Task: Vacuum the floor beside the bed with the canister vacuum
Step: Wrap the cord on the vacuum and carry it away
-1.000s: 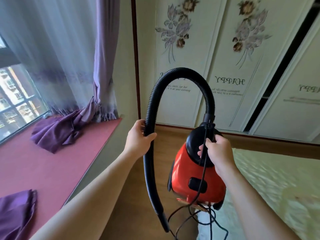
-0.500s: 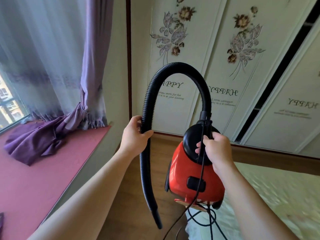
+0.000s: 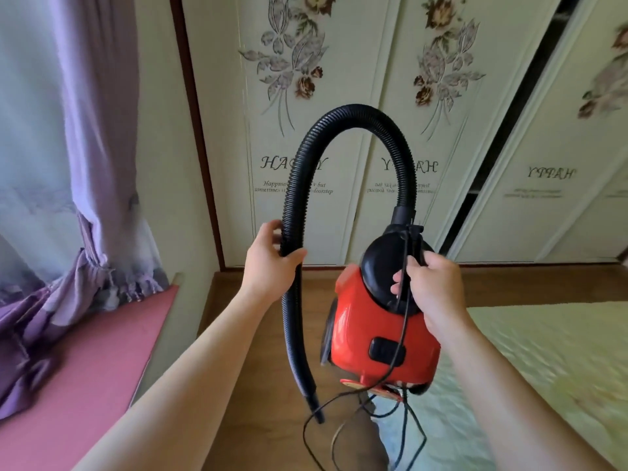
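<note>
1 vacuum [image 3: 356, 331], 1 hose [image 3: 353, 112], 1 cord [image 3: 403, 321], 2 hands [image 3: 272, 263] [image 3: 436, 290].

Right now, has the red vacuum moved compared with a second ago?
Yes, upward: the hose of the red vacuum arches higher above the wardrobe's HAPPY lettering than a second ago.

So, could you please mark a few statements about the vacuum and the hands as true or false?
1. The left hand grips the hose. True.
2. The vacuum is set down. False: the right hand holds it up by its top.
3. The cord hangs loose under the vacuum. True.
4. The hose is red. False: it is black; the vacuum is red.
</note>
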The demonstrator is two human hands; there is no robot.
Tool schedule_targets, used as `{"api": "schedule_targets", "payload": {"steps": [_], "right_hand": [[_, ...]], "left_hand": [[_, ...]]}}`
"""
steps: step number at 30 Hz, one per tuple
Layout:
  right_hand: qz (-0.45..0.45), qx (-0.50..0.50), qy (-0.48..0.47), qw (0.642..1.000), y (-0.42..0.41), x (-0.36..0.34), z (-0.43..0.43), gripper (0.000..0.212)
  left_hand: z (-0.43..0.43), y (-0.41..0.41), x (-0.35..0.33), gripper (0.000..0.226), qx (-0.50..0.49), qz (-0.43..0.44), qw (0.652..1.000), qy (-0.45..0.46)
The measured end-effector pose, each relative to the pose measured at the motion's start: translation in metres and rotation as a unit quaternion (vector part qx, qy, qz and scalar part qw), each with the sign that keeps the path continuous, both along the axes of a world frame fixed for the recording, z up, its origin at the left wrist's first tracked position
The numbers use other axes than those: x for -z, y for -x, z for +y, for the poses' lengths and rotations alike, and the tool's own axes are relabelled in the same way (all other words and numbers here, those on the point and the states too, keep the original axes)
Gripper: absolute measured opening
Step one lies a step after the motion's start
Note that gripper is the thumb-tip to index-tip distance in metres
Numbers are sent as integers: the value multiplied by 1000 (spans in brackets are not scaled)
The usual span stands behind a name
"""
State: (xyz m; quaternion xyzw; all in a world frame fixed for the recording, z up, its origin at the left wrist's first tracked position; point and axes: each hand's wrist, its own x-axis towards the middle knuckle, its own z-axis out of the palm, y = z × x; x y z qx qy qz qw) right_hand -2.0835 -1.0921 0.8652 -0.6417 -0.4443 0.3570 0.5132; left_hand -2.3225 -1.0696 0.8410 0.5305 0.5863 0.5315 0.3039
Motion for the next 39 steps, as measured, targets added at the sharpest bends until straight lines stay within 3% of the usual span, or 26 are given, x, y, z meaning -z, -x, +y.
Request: {"api": "schedule_targets", "payload": {"steps": [17,24,39], "right_hand": [[66,38,20,997,-47,5,237,17],[45,61,19,997,-81,1,333,17],[48,253,21,966,-138,24,527,17]], "left_hand": [[244,-57,-1,54,36,-3,999,23],[343,-88,-6,51,51,-6,998,23],[617,-166,13,46,229,-10,973,30]]}}
